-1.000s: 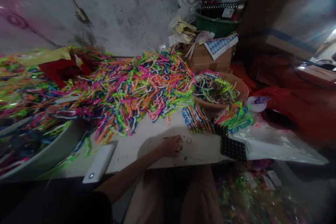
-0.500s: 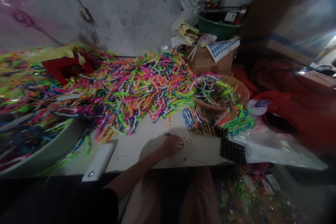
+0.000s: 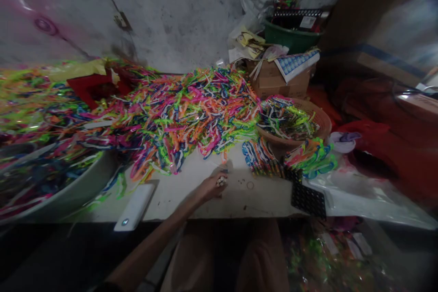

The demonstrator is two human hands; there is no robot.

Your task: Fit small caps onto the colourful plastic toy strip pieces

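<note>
My left hand (image 3: 209, 187) is just above or on the pale tabletop, its fingers curled around a cluster of small whitish pieces (image 3: 221, 181). Their exact kind is too small to tell. Right of the hand lie a thin tan ring (image 3: 250, 182), like a rubber band, and a few tiny dark bits. Farther right, a bundle of striped colourful strips (image 3: 255, 151) rests beside a black perforated tray (image 3: 308, 198). My right hand is out of the picture.
A large heap of neon strips (image 3: 191, 114) covers the table's back and left. Around it are a grey-green tub (image 3: 80, 187), a white flat bar (image 3: 137, 205), an orange basket (image 3: 323, 123), a cardboard box (image 3: 273, 84) and clear plastic bags (image 3: 369, 196).
My left hand has drawn back to the left with the whitish pieces gathered in it, leaving the spot beside the ring. The whole view has shifted slightly.
</note>
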